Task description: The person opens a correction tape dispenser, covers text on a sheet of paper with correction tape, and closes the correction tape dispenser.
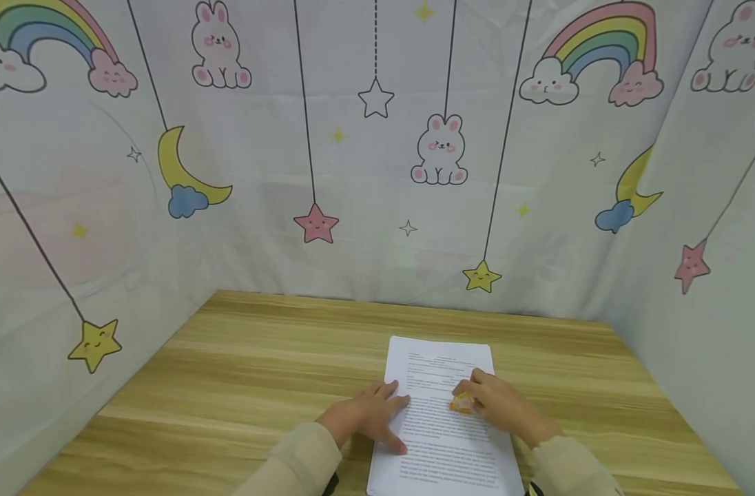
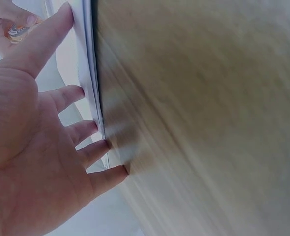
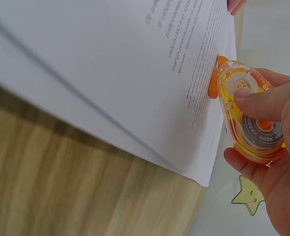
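Observation:
A stack of printed paper (image 1: 442,455) lies on the wooden table in front of me. My right hand (image 1: 501,403) grips an orange, see-through correction tape dispenser (image 3: 253,110) between thumb and fingers. Its orange tip (image 3: 221,60) is at the printed lines in the right wrist view; whether it touches the page I cannot tell. At the stack's left edge, my left hand (image 1: 374,413) rests with spread fingers, thumb on the top sheet. The left wrist view shows these fingers (image 2: 66,96) along the side of the pages.
The wooden table (image 1: 260,365) extends on both sides of the paper. White cloth walls (image 1: 377,262) printed with stars, moons, rabbits and rainbows enclose it at the back and on both sides.

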`<state>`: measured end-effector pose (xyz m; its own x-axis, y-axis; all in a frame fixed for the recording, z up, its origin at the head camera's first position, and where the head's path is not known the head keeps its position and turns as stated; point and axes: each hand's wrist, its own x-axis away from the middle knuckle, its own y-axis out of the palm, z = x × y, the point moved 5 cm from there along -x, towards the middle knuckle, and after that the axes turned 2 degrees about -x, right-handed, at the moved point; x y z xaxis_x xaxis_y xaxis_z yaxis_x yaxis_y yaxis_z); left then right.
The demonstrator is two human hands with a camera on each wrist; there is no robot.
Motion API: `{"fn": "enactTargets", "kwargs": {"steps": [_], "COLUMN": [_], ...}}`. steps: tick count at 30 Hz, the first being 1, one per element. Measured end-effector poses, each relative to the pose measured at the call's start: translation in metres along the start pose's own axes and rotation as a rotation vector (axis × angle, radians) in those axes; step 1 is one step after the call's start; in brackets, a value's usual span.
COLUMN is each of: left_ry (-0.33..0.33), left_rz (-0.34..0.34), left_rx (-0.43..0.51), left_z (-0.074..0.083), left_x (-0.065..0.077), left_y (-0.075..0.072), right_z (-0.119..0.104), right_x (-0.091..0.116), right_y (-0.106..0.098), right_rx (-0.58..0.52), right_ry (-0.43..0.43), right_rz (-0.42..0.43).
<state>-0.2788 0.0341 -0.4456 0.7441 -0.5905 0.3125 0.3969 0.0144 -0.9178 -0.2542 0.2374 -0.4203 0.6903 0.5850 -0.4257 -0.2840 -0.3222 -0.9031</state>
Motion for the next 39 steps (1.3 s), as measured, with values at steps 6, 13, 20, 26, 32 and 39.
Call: {"fn": "enactTargets", "kwargs": {"steps": [6,13,20,26,32,39], "left_ry": [-0.007,-0.008,-0.010,-0.007,-0.007,-0.007], "left_rz": [0.004,0.000,-0.003,-0.008,-0.006,-0.008], "left_rx": [-0.013,-0.017,-0.022,-0.018,-0.018,-0.014], "left_z": [0.000,0.000,0.000,0.000,-0.001,-0.001], "left_x": [-0.001,-0.002,-0.002,-0.002,-0.002,-0.002], "left_y": [0.000,0.001,0.000,0.001,0.001,0.001], "right_z": [-0.001,-0.003,-0.004,-0.002,0.001,0.004], "right_x": [-0.002,-0.003,-0.004,-0.002,0.003,0.009], "right_y": [0.001,0.001,0.000,-0.001,-0.005,-0.009], "right_rx": [0.072,0.138,0.165,0.171,0.142,0.137], "right_ry": [-0.013,-0.048,-0.074,-0.062,-0.055,-0.057], "right_rz": [-0.030,-0.061,-0.062,-0.075,-0.072,-0.042]}}
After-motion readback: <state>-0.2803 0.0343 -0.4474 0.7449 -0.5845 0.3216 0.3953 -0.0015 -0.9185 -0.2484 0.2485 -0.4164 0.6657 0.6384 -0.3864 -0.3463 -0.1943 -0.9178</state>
